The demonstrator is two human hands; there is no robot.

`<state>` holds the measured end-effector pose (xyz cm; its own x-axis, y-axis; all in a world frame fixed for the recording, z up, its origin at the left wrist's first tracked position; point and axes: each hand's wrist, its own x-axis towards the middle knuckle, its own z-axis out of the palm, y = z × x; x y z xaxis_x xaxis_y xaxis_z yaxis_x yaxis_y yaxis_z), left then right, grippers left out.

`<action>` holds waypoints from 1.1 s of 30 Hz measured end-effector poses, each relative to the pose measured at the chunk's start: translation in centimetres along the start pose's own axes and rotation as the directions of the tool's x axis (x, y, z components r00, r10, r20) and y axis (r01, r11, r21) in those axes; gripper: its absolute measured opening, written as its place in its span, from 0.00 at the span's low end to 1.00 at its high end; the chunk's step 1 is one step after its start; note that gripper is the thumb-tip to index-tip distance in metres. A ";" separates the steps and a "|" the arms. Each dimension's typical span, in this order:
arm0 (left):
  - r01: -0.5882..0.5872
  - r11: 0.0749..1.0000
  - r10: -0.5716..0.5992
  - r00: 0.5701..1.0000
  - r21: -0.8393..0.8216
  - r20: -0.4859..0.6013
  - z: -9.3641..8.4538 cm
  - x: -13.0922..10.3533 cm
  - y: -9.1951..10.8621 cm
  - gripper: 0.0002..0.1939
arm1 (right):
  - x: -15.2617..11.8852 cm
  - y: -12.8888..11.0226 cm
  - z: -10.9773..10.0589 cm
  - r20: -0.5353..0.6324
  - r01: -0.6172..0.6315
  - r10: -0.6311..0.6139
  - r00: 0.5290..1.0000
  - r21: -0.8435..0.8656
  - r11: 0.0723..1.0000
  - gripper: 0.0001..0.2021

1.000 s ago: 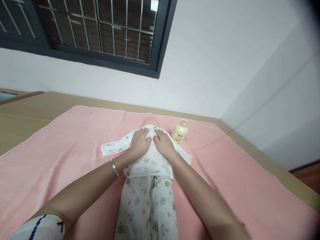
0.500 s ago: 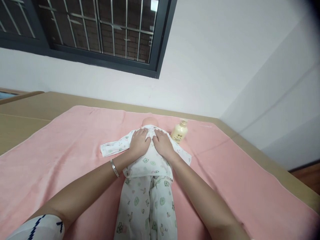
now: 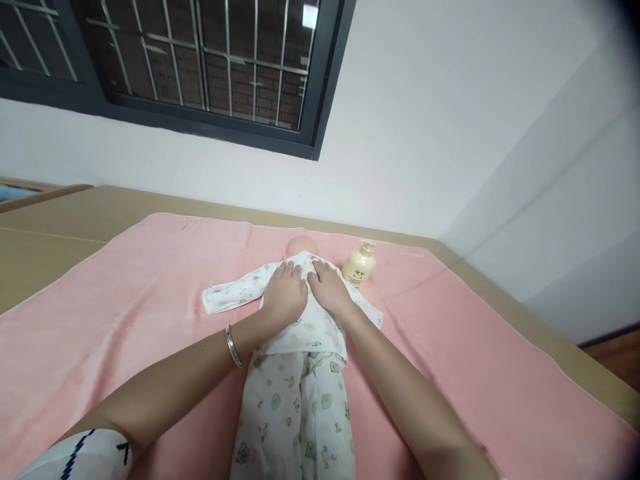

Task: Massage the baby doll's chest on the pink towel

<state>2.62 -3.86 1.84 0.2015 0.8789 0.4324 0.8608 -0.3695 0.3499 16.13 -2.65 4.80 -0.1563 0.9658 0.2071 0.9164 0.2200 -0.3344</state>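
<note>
A doll (image 3: 301,245) lies on the pink blanket (image 3: 165,267), dressed in a white patterned top (image 3: 305,337) and matching trousers (image 3: 275,413). My left hand (image 3: 285,293) rests flat on the left side of the top's upper part, its fingers stretched toward the doll's head. On the right side of the same top lies my right hand (image 3: 330,288), palm down with fingers extended. Neither hand grips anything. One sleeve spreads out to the left; the other is partly behind my right wrist. A cream pump bottle (image 3: 359,265) is just right of my right hand.
The blanket covers a wooden surface (image 3: 135,200) whose border shows at the back and right. Behind it rises a white wall (image 3: 400,133) with a dark-framed, barred window (image 3: 200,127) at the upper left.
My left hand has shifted slightly right and down on the top, and its thumb is now closer to the fingers. My right hand has hardly moved. The view has shifted slightly.
</note>
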 end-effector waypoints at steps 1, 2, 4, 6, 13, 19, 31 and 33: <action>-0.008 1.000 0.008 1.000 -0.018 0.012 -0.1 0.4 -0.3 0.24 | -0.4 -0.6 0.0 -0.009 -0.013 0.013 1.000 -0.040 0.999 0.21; -0.018 0.999 0.019 0.999 -0.042 0.026 -0.1 0.9 -0.7 0.23 | -0.9 -1.2 -0.1 -0.013 -0.022 0.021 1.000 -0.072 0.997 0.21; -0.037 0.994 0.043 0.997 -0.098 0.060 -0.2 1.8 -1.6 0.21 | -1.9 -2.3 -0.2 0.001 -0.019 0.019 1.000 -0.094 0.995 0.21; -0.039 0.991 0.048 0.996 -0.132 0.072 -0.3 2.4 -2.2 0.18 | -2.4 -2.9 -0.3 0.030 -0.008 0.011 1.000 -0.070 0.997 0.21; -0.073 0.995 0.069 0.996 -0.075 -0.054 0.0 0.3 -0.3 0.21 | -0.1 -0.1 0.0 0.006 0.026 -0.026 1.000 0.066 0.998 0.17; -0.042 0.988 0.035 0.998 -0.152 -0.043 -0.2 0.7 -0.6 0.20 | -0.5 -0.7 0.4 -0.019 -0.001 0.001 1.000 -0.023 1.000 0.18; -0.102 0.995 0.101 0.994 -0.009 -0.030 -0.1 0.0 0.1 0.21 | 0.0 0.3 -0.1 -0.005 0.088 -0.088 0.996 -0.003 0.996 0.15; -0.101 0.995 0.101 0.995 -0.022 -0.010 -0.3 0.0 0.1 0.20 | 0.1 0.5 0.1 -0.007 0.081 -0.082 0.997 -0.030 0.996 0.16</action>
<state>2.58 -3.95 2.13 0.2824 0.8341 0.4739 0.8257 -0.4628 0.3225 16.48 -2.46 4.53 -0.2282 0.9436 0.2399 0.9113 0.2937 -0.2884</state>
